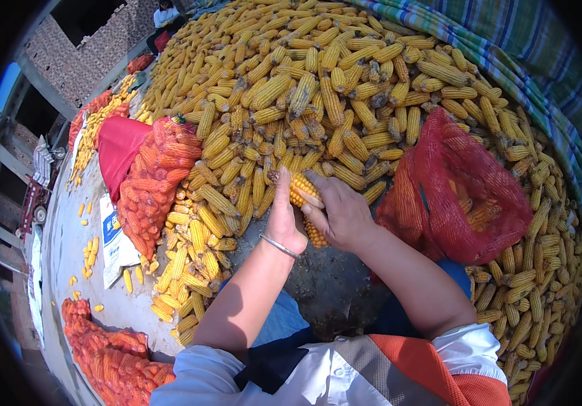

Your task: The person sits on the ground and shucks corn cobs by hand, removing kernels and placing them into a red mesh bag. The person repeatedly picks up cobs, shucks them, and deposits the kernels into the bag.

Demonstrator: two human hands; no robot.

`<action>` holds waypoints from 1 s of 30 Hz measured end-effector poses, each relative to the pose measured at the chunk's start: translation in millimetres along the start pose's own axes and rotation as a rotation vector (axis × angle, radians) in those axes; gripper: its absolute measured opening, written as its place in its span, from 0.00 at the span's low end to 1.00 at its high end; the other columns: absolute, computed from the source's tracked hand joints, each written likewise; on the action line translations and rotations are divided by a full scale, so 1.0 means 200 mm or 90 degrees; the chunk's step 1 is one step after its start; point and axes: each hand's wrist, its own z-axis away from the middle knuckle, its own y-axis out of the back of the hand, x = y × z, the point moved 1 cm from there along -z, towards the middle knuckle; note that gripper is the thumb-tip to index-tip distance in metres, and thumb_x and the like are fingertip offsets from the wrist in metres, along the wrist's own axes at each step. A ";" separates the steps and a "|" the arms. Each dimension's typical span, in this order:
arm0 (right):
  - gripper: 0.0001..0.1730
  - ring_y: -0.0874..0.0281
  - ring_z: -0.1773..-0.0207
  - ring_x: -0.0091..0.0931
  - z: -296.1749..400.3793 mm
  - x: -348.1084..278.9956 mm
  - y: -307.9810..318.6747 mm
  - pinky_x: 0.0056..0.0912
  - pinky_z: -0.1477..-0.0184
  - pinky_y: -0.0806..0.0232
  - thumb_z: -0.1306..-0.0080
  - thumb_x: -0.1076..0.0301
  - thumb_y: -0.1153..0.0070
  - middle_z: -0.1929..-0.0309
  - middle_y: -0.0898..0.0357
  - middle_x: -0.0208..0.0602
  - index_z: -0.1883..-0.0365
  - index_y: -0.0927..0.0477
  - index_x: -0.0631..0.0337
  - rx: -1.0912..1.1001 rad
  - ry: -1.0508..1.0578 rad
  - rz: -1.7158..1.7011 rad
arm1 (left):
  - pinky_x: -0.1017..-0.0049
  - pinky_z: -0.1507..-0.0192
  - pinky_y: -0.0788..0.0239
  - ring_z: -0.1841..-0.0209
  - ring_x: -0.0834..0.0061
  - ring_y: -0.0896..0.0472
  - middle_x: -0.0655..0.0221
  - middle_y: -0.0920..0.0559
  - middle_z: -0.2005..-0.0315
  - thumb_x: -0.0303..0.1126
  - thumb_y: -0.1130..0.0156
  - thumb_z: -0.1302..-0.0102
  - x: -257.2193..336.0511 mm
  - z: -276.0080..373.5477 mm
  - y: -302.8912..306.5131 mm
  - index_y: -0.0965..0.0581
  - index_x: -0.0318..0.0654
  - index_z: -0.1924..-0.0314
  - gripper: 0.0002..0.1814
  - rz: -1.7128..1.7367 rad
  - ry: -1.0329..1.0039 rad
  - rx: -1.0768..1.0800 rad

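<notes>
My left hand (287, 218), with a metal bangle at its wrist, holds a yellow corn cob (302, 189) from its left side, thumb pointing up. My right hand (344, 213) grips the same cob from the right. Below the palms shows another length of yellow kernels (316, 234); whether it is a second cob cannot be told, as fingers cover the join. A large heap of husked corn cobs (291, 91) rises before me. To the right of my right hand stands a red mesh sack (443, 193), its mouth spread, with some cobs inside.
At left stand a filled orange mesh sack (156, 177), a red cloth (120, 149) and a white printed bag (115, 243). Another filled sack (113, 355) lies lower left. A striped tarpaulin (534, 66) borders the heap. A person (165, 20) sits at the far edge.
</notes>
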 end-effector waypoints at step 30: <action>0.25 0.21 0.62 0.50 -0.04 0.33 0.09 0.49 0.56 0.31 0.32 0.48 0.51 0.69 0.21 0.58 0.66 0.19 0.65 0.011 -0.515 -0.080 | 0.58 0.51 0.27 0.58 0.61 0.22 0.63 0.21 0.64 0.56 0.41 0.40 -0.11 -0.18 0.16 0.27 0.37 0.55 0.28 0.055 -0.041 -0.029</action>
